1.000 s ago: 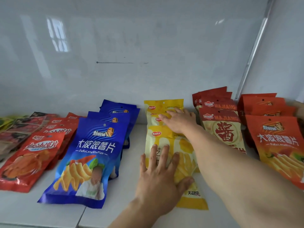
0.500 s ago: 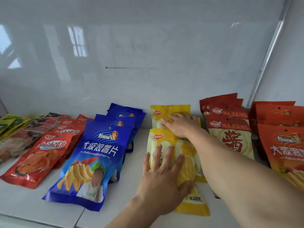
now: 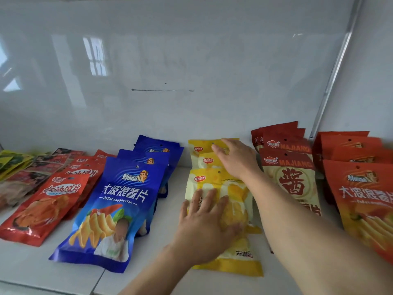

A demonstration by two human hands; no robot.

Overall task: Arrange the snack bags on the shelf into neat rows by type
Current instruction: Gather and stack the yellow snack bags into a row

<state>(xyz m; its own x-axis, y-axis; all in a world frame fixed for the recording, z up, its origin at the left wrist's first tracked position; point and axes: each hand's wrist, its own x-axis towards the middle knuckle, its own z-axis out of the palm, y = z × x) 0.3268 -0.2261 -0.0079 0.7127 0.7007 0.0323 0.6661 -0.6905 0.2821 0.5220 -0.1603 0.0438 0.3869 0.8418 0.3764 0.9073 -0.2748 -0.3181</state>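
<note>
A row of yellow snack bags (image 3: pixel 209 177) runs back from the middle of the white shelf (image 3: pixel 168 235). My left hand (image 3: pixel 205 226) lies flat, fingers spread, on the front yellow bag (image 3: pixel 240 262). My right hand (image 3: pixel 237 159) rests palm down on the rear yellow bags near the back wall. To the left lies a row of blue chip bags (image 3: pixel 119 201), then red bags (image 3: pixel 44 207). On the right are red-and-cream bags (image 3: pixel 291 179) and orange chip bags (image 3: pixel 365 199).
Dark and green packets (image 3: pixel 19 167) lie at the far left. A glossy white back wall (image 3: pixel 191 71) closes the shelf, with a metal corner strip (image 3: pixel 336 71) at the right. Bare shelf strips show between the blue and yellow rows.
My right hand has slid a little further back over the rear yellow bags. My left hand stays pressed on the front yellow bag. The view has tilted slightly.
</note>
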